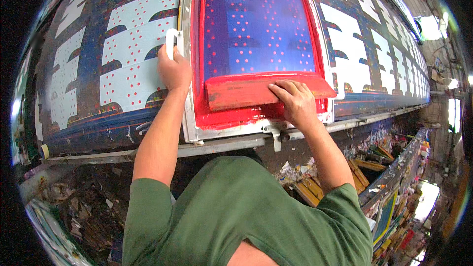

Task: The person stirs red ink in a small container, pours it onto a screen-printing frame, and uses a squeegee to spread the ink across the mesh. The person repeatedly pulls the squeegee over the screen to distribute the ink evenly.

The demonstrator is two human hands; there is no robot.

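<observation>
A printing screen [266, 29] in a pale metal frame lies on the long table; its blue mesh carries rows of red dots, and red ink lines its inner border. My left hand [174, 69] is closed round the white handle [171, 39] on the frame's left side. Across the near end of the mesh rests a wide red squeegee [241, 92], smeared with ink. My right hand [295, 99] grips it right of its middle, fingers over the top and thumb hidden. Left of the frame, pale cut fabric pieces [130, 49] show red dots.
White undotted pieces [347, 44] lie in rows to the right. A metal rail [226, 144] runs along the table's near edge, with a small metal clamp [276, 138] beneath the frame. Scraps and wooden boards [362, 172] are piled below on the right.
</observation>
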